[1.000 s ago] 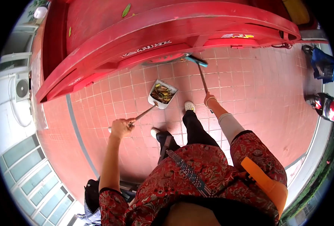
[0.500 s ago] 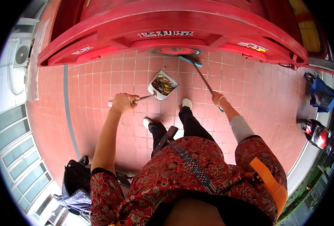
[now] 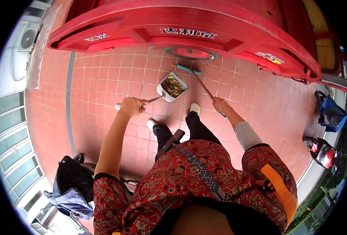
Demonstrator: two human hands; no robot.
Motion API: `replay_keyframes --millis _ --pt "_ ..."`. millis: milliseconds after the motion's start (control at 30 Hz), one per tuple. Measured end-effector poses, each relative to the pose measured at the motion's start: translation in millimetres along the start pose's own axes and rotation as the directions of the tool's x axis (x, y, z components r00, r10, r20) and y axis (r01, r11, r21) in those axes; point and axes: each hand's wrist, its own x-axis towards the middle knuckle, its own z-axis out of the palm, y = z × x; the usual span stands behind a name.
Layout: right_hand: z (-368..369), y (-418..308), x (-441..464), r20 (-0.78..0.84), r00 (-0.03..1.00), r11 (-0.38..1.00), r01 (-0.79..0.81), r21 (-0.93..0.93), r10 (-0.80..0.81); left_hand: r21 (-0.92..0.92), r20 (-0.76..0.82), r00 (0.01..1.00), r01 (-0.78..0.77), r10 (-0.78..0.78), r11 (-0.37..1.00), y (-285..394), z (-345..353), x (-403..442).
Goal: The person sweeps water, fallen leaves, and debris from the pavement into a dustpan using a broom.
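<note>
My left hand (image 3: 132, 107) is closed around the handle of a white dustpan (image 3: 166, 96). Dry leaves (image 3: 174, 86) lie in the pan, brown with some yellow. My right hand (image 3: 221, 105) grips the brown stick of a broom (image 3: 203, 85). The broom's pale blue head (image 3: 188, 69) is at the floor, a little beyond the dustpan and to its right, close to a wheel (image 3: 192, 53) of the red cart. A few small brown bits lie by the head's left end.
A big red cart (image 3: 150, 31) with white lettering spans the far side. Reddish floor tiles (image 3: 103, 82) surround my feet. On the right are a blue bag (image 3: 332, 115) and a scooter (image 3: 324, 153); a dark stroller-like thing (image 3: 73, 188) stands at lower left.
The broom head has moved left and away from under the cart's wheel, nearer the dustpan. My right hand has come slightly left. The dustpan stays in my left hand.
</note>
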Motion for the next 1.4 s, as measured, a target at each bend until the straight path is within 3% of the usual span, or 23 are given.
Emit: replay_keyframes --millis 33,167,233,267,333,367,433,500,533,600,767,867,933,1000,1067,1133,1233,1300,1333,1400 --pt "-1.3 0.5 0.8 -0.121 0.993 0.999 0.018 0.047 -0.012 -0.037 -0.037 0.999 0.021 -0.022 0.999 0.8 4.3 -8.2" --pt "-14.2 -38.8 46.4 -0.127 0.991 0.997 -0.023 0.073 0.033 -0.171 -0.086 0.984 0.139 -0.156 0.975 2.1 14.8 -27.2" --pt "-28.8 -83.8 40.7 0.070 0.979 0.976 -0.198 0.087 0.192 -0.218 -0.081 0.975 0.186 -0.208 0.958 4.3 15.1 -32.7" --pt "-26.4 -93.6 39.5 0.080 0.980 0.979 -0.190 0.079 0.184 -0.234 -0.042 0.970 0.225 -0.241 0.946 4.4 11.4 -29.3" --pt "-23.9 -108.3 36.9 0.103 0.992 0.971 -0.040 -0.235 0.066 -0.254 0.001 0.960 0.272 -0.281 0.928 4.5 10.5 -23.5" --pt "-18.3 -99.8 45.2 0.105 0.993 0.969 -0.034 -0.244 0.061 -0.246 -0.036 0.965 0.245 -0.261 0.938 4.1 12.4 -20.0" --pt "-8.2 -57.9 70.1 0.021 0.983 0.952 0.179 -0.250 -0.180 -0.235 -0.071 0.966 0.224 -0.247 0.946 1.2 13.9 -18.6" --pt "-33.6 -39.1 52.1 0.188 0.969 0.987 0.156 0.031 -0.159 -0.217 -0.083 0.964 0.232 -0.254 0.948 -1.7 17.1 -20.1" --pt "-37.1 -36.4 40.9 0.184 0.970 0.987 0.159 0.021 -0.160 -0.192 -0.088 0.963 0.235 -0.255 0.953 -4.8 19.0 -21.6" --pt "-33.8 -32.2 18.6 0.112 0.993 0.954 0.012 0.299 -0.047 -0.206 -0.060 0.967 0.230 -0.247 0.951 -8.4 25.0 -26.3" --pt "6.3 -55.8 31.9 0.090 0.996 0.936 -0.010 0.352 -0.023 -0.346 0.035 0.964 0.260 -0.264 0.901 -20.5 49.1 -75.8" --pt "37.0 -77.0 39.6 0.083 0.996 0.943 -0.009 0.333 -0.020 -0.516 0.074 0.971 0.234 -0.229 0.824 -46.3 115.6 -123.4" --pt "64.3 -81.9 48.1 0.065 0.997 0.943 0.009 0.333 -0.033 -0.851 0.366 0.911 0.411 -0.191 0.328 -62.9 175.3 -148.5" --pt "87.5 -90.8 50.5 0.065 0.996 0.934 0.029 0.356 -0.056 -0.871 0.483 0.867 0.490 -0.122 0.027 -73.2 221.2 -170.0" --pt "93.5 -129.8 25.5 0.052 0.998 0.887 -0.057 0.459 0.037 -0.908 0.401 0.913 0.387 -0.068 -0.159 -69.3 234.3 -183.4" --pt "102.6 -153.7 13.1 -0.048 0.997 0.822 -0.020 0.569 0.057 -0.783 0.572 0.819 0.532 -0.039 -0.323 -65.2 283.3 -172.2" --pt "109.4 -185.5 8.7 0.009 0.997 0.831 -0.069 0.552 0.076 -0.820 0.524 0.850 0.487 -0.051 -0.301 -67.6 285.1 -162.7" --pt "109.5 -208.8 2.4 -0.001 0.998 0.826 -0.047 0.562 0.058 -0.728 0.635 0.766 0.551 -0.101 -0.408 -75.7 280.0 -159.0" --pt "109.1 -218.0 -2.3 0.000 0.993 0.803 -0.094 0.588 0.117 -0.732 0.626 0.772 0.537 -0.105 -0.420 -85.5 282.7 -162.7" --pt "105.4 -235.5 -9.2 -0.004 0.987 0.786 -0.126 0.605 0.162 -0.793 0.585 0.810 0.563 -0.036 -0.231 -108.2 282.8 -167.3"
